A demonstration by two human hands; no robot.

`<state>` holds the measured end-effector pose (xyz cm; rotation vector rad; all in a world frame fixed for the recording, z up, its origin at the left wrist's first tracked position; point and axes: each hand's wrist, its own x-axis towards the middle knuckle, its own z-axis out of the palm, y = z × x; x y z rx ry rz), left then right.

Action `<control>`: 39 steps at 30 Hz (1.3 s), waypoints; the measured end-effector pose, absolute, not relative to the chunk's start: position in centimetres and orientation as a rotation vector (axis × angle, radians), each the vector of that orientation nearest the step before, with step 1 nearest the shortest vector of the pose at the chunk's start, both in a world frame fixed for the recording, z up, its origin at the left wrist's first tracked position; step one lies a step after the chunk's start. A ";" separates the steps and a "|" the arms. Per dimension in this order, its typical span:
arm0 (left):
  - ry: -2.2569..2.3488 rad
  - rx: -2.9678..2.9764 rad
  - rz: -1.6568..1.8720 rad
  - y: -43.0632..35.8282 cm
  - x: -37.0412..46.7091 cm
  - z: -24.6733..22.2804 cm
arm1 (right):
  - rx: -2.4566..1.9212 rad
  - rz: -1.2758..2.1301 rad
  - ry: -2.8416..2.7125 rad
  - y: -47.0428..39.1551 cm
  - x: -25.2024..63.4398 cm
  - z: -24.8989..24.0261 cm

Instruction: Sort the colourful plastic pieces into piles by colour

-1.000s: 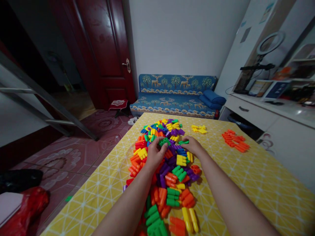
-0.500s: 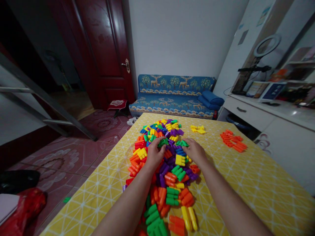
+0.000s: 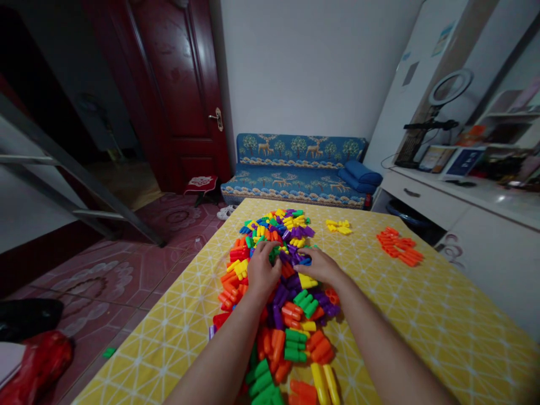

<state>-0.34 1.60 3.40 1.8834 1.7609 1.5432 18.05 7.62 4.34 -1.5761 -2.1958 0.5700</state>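
The pile of colourful blocks (image 3: 280, 292) is lying right under both my hands. I'm curling my left hand (image 3: 262, 270) around a green block (image 3: 274, 254) at its fingertips, while my right hand (image 3: 318, 265) is resting half-curled just beside; can't tell if it's gripping anything.

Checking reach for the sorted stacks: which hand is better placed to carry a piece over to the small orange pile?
Right, probably. The right hand rests on the side of the mixed heap facing the orange pile, with bare tablecloth between. The left hand would have to cross over the right.
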 end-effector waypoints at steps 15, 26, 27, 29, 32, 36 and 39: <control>1.696 1.926 1.513 2.1 -0.6 3.0 | -1.363 1.043 -2.034 8.3 16.7 3.9; 1.701 1.939 1.453 2.3 -0.7 2.7 | -1.261 1.244 -1.786 6.1 16.9 4.4; 1.692 1.936 1.459 2.3 -0.7 2.7 | -1.238 1.287 -1.764 5.7 17.2 4.6; 1.682 1.929 1.468 2.4 -0.8 2.5 | -1.185 1.332 -1.750 4.9 17.8 4.9; 1.681 1.914 1.481 2.5 -0.8 2.4 | -1.123 1.258 -1.816 4.2 18.4 5.0; 1.601 1.916 1.568 2.6 -0.8 2.4 | -1.086 1.200 -1.825 3.5 18.7 4.6; 1.521 1.901 1.641 2.6 -0.7 2.6 | -0.987 1.325 -1.687 3.1 18.6 4.3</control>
